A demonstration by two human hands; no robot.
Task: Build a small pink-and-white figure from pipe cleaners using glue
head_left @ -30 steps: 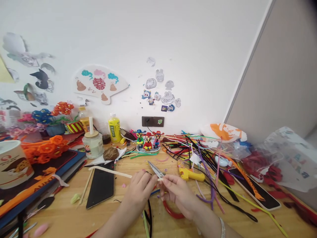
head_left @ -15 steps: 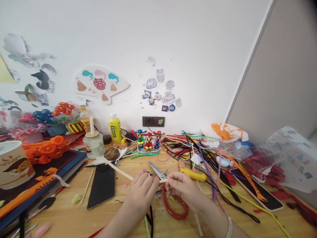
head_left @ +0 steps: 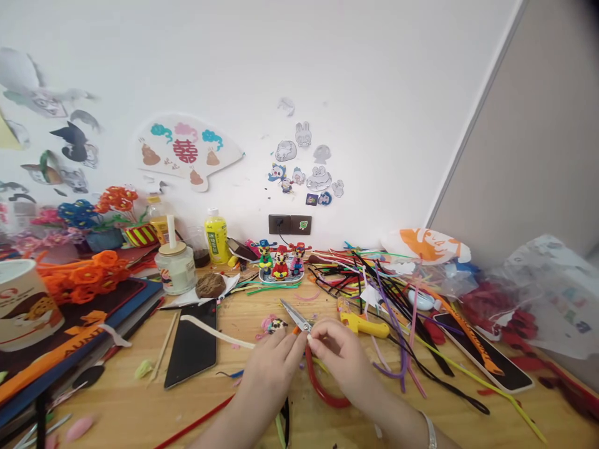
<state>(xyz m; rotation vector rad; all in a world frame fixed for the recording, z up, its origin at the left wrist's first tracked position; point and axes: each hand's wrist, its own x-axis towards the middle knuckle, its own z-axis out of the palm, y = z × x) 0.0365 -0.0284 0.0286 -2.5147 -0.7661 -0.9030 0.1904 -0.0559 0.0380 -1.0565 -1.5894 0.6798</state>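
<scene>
My left hand (head_left: 274,365) and my right hand (head_left: 337,357) meet fingertip to fingertip over the wooden desk (head_left: 224,405), both pinched on a small white piece (head_left: 309,337) of pipe cleaner. Small scissors (head_left: 296,317) lie just beyond the fingers, blades pointing away to the left. A red loop of pipe cleaner (head_left: 322,390) lies under my right hand. A little pink and black craft piece (head_left: 274,325) sits just left of the scissors. A long white pipe cleaner (head_left: 213,332) runs left from my left hand.
A black phone (head_left: 191,346) lies left of my hands, a yellow glue gun (head_left: 362,324) to the right. Several loose coloured pipe cleaners (head_left: 388,293) cover the right side. A jar (head_left: 175,268), yellow bottle (head_left: 216,238), toy figures (head_left: 279,262) and a paper cup (head_left: 23,305) stand behind.
My hands have drawn closer together, the fingertips now touching, and moved slightly away from me. The red loop shows more from under my right hand. The view has tilted slightly.
</scene>
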